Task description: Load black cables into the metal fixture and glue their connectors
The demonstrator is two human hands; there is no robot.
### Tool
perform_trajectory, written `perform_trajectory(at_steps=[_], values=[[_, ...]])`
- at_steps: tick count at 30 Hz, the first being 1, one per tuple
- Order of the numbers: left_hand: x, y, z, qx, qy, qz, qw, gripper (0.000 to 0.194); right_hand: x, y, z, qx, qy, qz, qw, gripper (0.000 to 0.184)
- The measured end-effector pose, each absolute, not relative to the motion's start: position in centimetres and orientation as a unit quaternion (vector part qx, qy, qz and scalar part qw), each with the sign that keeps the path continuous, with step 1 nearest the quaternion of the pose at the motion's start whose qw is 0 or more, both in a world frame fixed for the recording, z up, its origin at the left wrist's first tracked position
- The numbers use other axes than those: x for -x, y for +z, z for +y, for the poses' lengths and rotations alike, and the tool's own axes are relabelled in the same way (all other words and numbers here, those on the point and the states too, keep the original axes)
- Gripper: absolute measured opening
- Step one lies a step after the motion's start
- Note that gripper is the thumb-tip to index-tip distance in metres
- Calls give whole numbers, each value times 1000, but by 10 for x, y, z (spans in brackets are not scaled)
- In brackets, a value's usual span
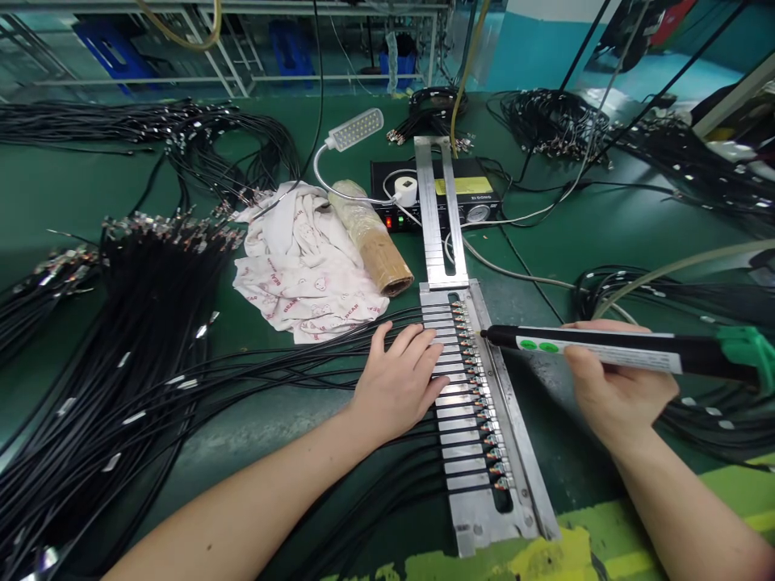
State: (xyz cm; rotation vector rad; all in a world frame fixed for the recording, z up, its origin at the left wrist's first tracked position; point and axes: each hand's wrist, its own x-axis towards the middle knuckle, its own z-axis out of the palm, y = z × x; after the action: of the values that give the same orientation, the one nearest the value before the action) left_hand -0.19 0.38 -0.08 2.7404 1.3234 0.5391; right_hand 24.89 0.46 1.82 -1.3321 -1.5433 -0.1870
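Note:
A metal fixture [462, 508] lies lengthwise on the table, with several black cables [417, 484] set side by side across it. Their small connector ends [486, 415] line up along its right side. My left hand [396, 379] rests palm down on the cables at the fixture's left edge, fingers spread. In my right hand [617, 387] is a black dispensing syringe [605, 347] with a white label and a green end cap, gripped between thumb and fingers. It is held nearly level, and its tip is at the upper connectors; whether it touches them I cannot tell.
Behind the fixture stands a black controller box [478, 190] with a gauge, partly under a slotted metal plate [431, 214]. A lamp [357, 129], a cardboard tube [381, 250] and a white cloth [303, 274] lie to its left. Cable bundles [157, 282] cover the left side.

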Motion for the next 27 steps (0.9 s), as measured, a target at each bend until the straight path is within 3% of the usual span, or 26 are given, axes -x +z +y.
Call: perform_trajectory(at_steps=[27], values=[[2,0,4,-887,169,430,27,32,-248,22,6,531,-85,-666,517,12]])
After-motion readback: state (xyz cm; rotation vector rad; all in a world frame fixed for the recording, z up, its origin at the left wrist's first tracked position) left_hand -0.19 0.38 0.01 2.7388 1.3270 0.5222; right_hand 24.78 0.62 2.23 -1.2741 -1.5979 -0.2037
